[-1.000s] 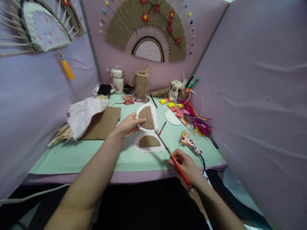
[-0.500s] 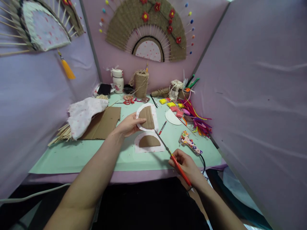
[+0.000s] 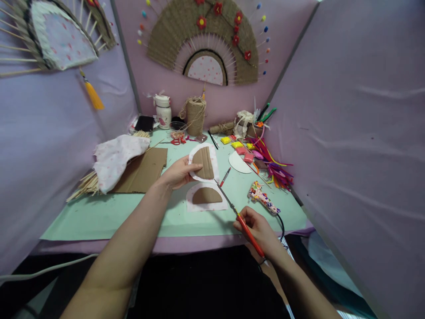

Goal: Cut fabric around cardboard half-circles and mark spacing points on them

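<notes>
1. Left hand (image 3: 181, 173): grips the cardboard-and-fabric half-disc (image 3: 206, 163) at the far edge of the flat panel (image 3: 207, 196) on the tabletop (image 3: 89, 221).
2. Right hand (image 3: 258, 226): grips the red-handled tool (image 3: 249, 235) right of the panel; tip at the half-disc's edge.
3. Glue gun (image 3: 264, 199): lies right of the panel.

Faint shift of view, any movement of the red-handled scissors (image 3: 246, 229) too slight to tell

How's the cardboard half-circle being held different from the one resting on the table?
The held half-circle is lifted; the resting half-circle lies flat. The held half-circle's straight edge faces right; the resting half-circle's faces the near side. Both are brown with white borders.
</notes>
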Motion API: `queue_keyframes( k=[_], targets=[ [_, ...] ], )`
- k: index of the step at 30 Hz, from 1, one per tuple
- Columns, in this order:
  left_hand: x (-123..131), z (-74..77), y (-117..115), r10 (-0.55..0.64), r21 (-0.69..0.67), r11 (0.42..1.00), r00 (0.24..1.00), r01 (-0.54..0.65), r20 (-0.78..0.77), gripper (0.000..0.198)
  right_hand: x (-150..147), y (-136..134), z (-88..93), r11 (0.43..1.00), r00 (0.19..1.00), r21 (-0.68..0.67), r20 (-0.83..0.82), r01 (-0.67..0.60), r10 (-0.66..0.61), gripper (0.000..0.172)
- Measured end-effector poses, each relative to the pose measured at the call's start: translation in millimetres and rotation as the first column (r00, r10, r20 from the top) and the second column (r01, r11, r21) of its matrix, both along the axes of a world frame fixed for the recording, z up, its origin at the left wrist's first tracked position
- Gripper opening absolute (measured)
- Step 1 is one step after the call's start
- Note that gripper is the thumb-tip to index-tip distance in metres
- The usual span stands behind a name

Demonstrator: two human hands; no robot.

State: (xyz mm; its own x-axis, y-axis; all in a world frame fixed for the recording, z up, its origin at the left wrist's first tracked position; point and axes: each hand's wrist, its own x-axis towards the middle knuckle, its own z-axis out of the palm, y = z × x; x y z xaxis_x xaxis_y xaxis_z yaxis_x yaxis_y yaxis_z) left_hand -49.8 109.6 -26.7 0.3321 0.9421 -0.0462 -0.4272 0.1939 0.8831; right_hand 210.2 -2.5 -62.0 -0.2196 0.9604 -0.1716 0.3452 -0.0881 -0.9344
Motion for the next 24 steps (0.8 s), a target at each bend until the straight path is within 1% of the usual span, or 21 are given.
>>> queue_keyframes(
  k=[8, 14, 17, 19, 21, 23, 24],
  targets=[
    [-0.3, -1.7, 1.5, 0.014, 0.005, 1.0, 1.0, -0.014, -0.004, 0.039, 4.2, 0.0, -6.1, 0.999, 0.999, 0.031, 0.038, 0.015, -0.016, 0.05],
    [-4.1, 0.9, 2.8, 0.089, 0.019, 0.996, 0.996, -0.089, 0.015, 0.042, 5.9, -2.4, -5.5, 0.999, 0.997, 0.011, 0.058, 0.044, -0.045, 0.05],
    [-5.2, 3.3, 2.8, 0.129, 0.019, 0.991, 0.991, -0.13, 0.046, 0.041, 8.6, 2.4, -2.5, 0.997, 0.994, 0.044, 0.082, 0.067, -0.071, 0.048],
    [-5.8, 4.6, 2.7, 0.148, 0.019, 0.989, 0.986, -0.149, 0.079, 0.04, 9.5, 12.9, 1.0, 0.994, 0.989, 0.092, 0.13, 0.063, -0.075, 0.048],
    [-6.7, 5.3, 2.7, 0.158, 0.025, 0.987, 0.98, -0.162, 0.118, 0.039, 6.9, 31.0, 5.1, 0.984, 0.973, 0.169, 0.209, 0.062, -0.097, 0.046],
    [-8.0, 5.4, 3.0, 0.167, 0.03, 0.984, 0.974, -0.174, 0.154, 0.039, -1.7, 56.0, 9.2, 0.963, 0.932, 0.263, 0.328, 0.065, -0.152, 0.041],
    [-8.6, 5.2, 3.2, 0.174, 0.031, 0.983, 0.97, -0.182, 0.167, 0.04, -8.7, 70.4, 11.0, 0.951, 0.896, 0.304, 0.405, 0.055, -0.182, 0.037]
  ],
)
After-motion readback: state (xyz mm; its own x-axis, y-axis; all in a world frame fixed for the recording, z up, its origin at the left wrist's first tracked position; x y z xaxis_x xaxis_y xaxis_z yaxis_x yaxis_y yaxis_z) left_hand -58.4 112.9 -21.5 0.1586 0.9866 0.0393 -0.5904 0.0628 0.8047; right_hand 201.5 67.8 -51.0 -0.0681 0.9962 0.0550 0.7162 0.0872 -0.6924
